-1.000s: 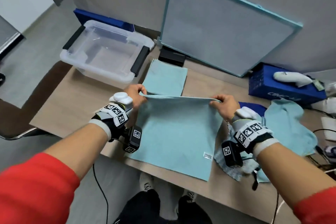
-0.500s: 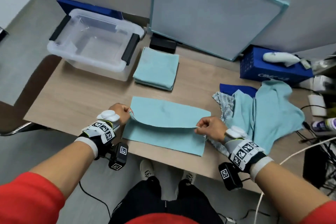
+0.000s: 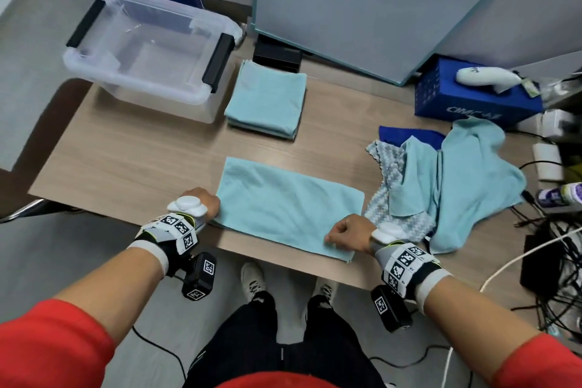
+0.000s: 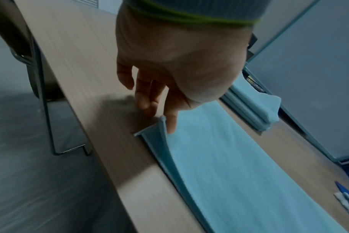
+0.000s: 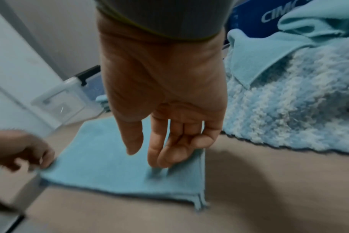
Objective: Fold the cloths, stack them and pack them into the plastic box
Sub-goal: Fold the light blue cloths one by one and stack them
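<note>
Pinching the near-left corner of the half-folded cloth (image 3: 288, 209), your left hand (image 3: 201, 202) has thumb and fingertip closed on the doubled edge, lifting it slightly off the tabletop (image 3: 151, 164); the wrist view shows both layers held together there. Your right hand (image 3: 348, 235) rests at the near-right corner, fingers loosely curled with their tips pressing down on the fabric, not gripping it. Judging by this, you are lining up the layers and holding both ends flat so the next fold across comes out square.

Cloth lies as a long rectangle along the near tabletop edge. Beyond it, a stack of folded cloths (image 3: 267, 104) sits just beside the plastic box (image 3: 151, 50), which holds no cloths yet, handy for packing. Unfolded cloths (image 3: 456, 179) wait in a heap to your right, well apart from the stack.
</note>
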`<control>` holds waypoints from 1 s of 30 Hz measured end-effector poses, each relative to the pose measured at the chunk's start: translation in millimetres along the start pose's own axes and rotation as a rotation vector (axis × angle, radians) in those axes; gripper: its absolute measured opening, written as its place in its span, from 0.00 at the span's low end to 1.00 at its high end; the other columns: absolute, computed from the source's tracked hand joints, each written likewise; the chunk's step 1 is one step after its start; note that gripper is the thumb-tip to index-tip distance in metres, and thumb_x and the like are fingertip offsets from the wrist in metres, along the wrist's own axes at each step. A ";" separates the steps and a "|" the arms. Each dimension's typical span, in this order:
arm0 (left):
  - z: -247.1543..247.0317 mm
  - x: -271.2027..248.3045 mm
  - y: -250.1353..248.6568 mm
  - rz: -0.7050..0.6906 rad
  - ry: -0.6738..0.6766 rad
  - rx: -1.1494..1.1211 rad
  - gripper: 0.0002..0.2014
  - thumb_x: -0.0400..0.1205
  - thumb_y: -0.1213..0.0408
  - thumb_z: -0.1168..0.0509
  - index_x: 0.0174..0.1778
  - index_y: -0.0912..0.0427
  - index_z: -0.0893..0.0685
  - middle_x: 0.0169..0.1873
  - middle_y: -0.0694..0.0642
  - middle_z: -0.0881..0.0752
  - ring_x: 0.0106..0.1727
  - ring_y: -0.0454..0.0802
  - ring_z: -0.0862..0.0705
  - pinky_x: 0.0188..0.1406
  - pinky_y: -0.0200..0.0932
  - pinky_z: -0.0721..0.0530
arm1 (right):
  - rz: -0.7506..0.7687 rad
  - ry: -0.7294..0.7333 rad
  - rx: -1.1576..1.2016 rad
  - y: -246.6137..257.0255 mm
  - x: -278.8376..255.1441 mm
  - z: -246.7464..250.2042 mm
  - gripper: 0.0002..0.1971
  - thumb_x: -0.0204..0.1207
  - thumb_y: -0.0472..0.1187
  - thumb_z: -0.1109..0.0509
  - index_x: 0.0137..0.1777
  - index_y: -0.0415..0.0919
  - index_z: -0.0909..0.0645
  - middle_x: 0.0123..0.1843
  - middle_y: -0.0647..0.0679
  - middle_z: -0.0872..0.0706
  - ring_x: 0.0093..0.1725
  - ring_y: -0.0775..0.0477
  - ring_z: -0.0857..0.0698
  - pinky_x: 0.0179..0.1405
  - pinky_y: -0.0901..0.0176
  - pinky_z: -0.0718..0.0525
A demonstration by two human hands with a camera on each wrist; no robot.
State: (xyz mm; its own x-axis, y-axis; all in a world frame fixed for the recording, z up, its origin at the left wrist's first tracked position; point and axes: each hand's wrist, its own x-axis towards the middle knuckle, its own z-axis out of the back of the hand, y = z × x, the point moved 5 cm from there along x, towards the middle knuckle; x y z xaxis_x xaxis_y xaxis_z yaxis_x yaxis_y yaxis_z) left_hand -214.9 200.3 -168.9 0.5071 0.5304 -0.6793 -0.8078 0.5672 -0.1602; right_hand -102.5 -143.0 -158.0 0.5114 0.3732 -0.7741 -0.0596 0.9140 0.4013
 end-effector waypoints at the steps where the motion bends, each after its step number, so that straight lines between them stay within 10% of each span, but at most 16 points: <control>1: 5.1 0.4 -0.3 -0.008 -0.007 0.014 0.10 0.81 0.63 0.41 0.34 0.57 0.22 0.32 0.54 0.22 0.34 0.51 0.21 0.29 0.37 0.31 | -0.006 -0.067 0.057 -0.8 3.1 8.5 0.11 0.72 0.51 0.25 0.37 0.44 0.09 0.30 0.53 0.11 0.32 0.53 0.14 0.44 0.56 0.13; 5: 23.1 8.6 -11.6 -0.092 -0.200 -0.181 0.04 0.73 0.61 0.34 0.42 0.54 0.19 0.40 0.54 0.16 0.41 0.57 0.17 0.40 0.43 0.22 | 0.004 -0.438 0.179 -0.8 9.5 51.6 0.01 0.74 0.43 0.27 0.42 0.49 0.15 0.34 0.56 0.16 0.35 0.51 0.17 0.35 0.62 0.23; 10: 28.7 27.9 -45.1 -0.187 -0.303 -0.250 0.27 0.68 0.53 0.24 0.63 0.50 0.22 0.61 0.58 0.26 0.60 0.58 0.21 0.62 0.50 0.20 | -0.046 -0.330 0.381 -3.1 40.2 45.5 0.10 0.71 0.42 0.24 0.51 0.50 0.17 0.43 0.45 0.11 0.45 0.42 0.10 0.49 0.54 0.13; 13: 32.3 35.2 -51.9 -0.141 -0.229 0.087 0.18 0.70 0.48 0.28 0.51 0.51 0.19 0.58 0.60 0.26 0.60 0.61 0.24 0.57 0.53 0.19 | -0.046 -0.394 0.314 0.0 51.2 52.0 0.12 0.73 0.42 0.26 0.56 0.50 0.18 0.46 0.50 0.13 0.47 0.46 0.14 0.55 0.56 0.15; 16: 34.6 36.0 -41.9 -0.145 -0.106 -0.064 0.09 0.70 0.54 0.32 0.38 0.56 0.18 0.46 0.61 0.15 0.44 0.59 0.18 0.43 0.47 0.18 | 0.020 -0.478 0.356 6.5 54.2 52.3 0.06 0.70 0.45 0.30 0.46 0.55 0.16 0.44 0.53 0.11 0.45 0.45 0.12 0.54 0.52 0.13; 21: 15.0 25.3 -11.4 -0.007 0.141 -0.755 0.15 0.67 0.53 0.24 0.45 0.56 0.12 0.46 0.58 0.09 0.50 0.59 0.10 0.59 0.54 0.14 | 0.045 -0.265 0.364 24.0 50.6 18.2 0.06 0.70 0.46 0.26 0.46 0.56 0.15 0.45 0.54 0.09 0.47 0.48 0.10 0.55 0.55 0.13; 30: 13.9 -15.7 -58.3 -0.261 0.219 -0.801 0.14 0.79 0.80 0.36 0.56 0.62 0.16 0.58 0.66 0.13 0.34 0.38 0.13 0.40 0.32 0.15 | 0.116 -0.225 0.525 85.5 37.9 6.0 0.15 0.75 0.58 0.33 0.41 0.48 0.13 0.39 0.49 0.08 0.42 0.45 0.09 0.48 0.51 0.15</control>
State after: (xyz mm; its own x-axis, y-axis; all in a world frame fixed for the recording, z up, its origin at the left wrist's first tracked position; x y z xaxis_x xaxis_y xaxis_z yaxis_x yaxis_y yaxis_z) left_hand -171.6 167.7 -138.9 0.7026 0.2656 -0.6602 -0.6840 -0.0038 -0.7295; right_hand -83.1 -51.6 -150.1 0.7002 0.3703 -0.6104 0.2777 0.6463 0.7107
